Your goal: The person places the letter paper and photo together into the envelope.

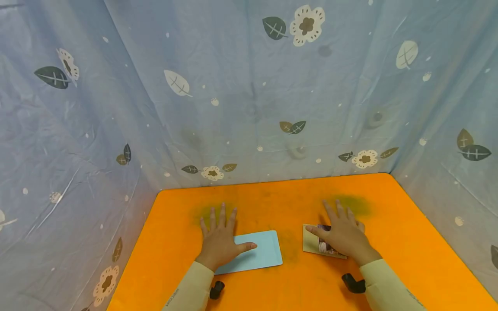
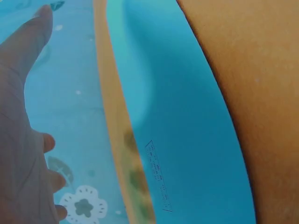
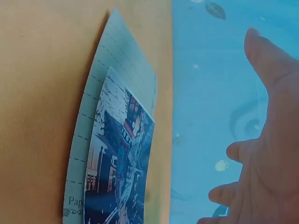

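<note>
A light blue envelope [image 1: 262, 248] lies flat on the orange table, with small printed text on it in the left wrist view [image 2: 187, 121]. My left hand [image 1: 219, 244] is spread over its left end, fingers straight and thumb out, holding nothing. To the right lies a pale lined sheet of paper [image 1: 310, 242] with a printed picture card [image 1: 323, 247] on top. Above these my right hand [image 1: 344, 235] hovers with straight, spread fingers and covers part of the card. In the right wrist view the picture card [image 3: 121, 158] shows a street scene with signs, and the palm is apart from it.
The orange table [image 1: 272, 203] has greenish stains near its back. Blue curtains [image 1: 241, 108] with leaf and flower prints close off the back and both sides. Black wrist-camera pieces [image 1: 354, 284] stick out beside the sleeves.
</note>
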Motion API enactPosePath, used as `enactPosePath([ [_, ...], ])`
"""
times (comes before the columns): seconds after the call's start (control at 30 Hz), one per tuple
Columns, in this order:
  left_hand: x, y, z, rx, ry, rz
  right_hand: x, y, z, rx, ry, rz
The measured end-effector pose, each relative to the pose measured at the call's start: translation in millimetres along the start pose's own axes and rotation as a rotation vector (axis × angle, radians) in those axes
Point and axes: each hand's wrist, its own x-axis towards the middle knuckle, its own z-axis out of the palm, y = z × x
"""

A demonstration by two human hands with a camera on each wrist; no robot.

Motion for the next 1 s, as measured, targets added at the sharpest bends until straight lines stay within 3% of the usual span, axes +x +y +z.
enactPosePath([
  [0.37,-1.5,-2.7,3.3,0.008,0.004,0.003,-5.9,18.1,-3.5,0.205,-0.039,0.013],
  [0.5,-3.0,-4.7,3.2,-0.037,-0.019,0.026,-8.3,24.4,-8.2,0.310,-0.041,0.026],
  [0.73,-4.8,-12.3,5.4,-0.156,-0.129,0.094,-10.2,41.8,-8.4,0.436,-0.069,0.119],
  [1.0,-10.2,-14.8,10.2,-0.226,-0.255,0.129,-19.7,49.3,-8.2,0.475,-0.097,0.232],
])
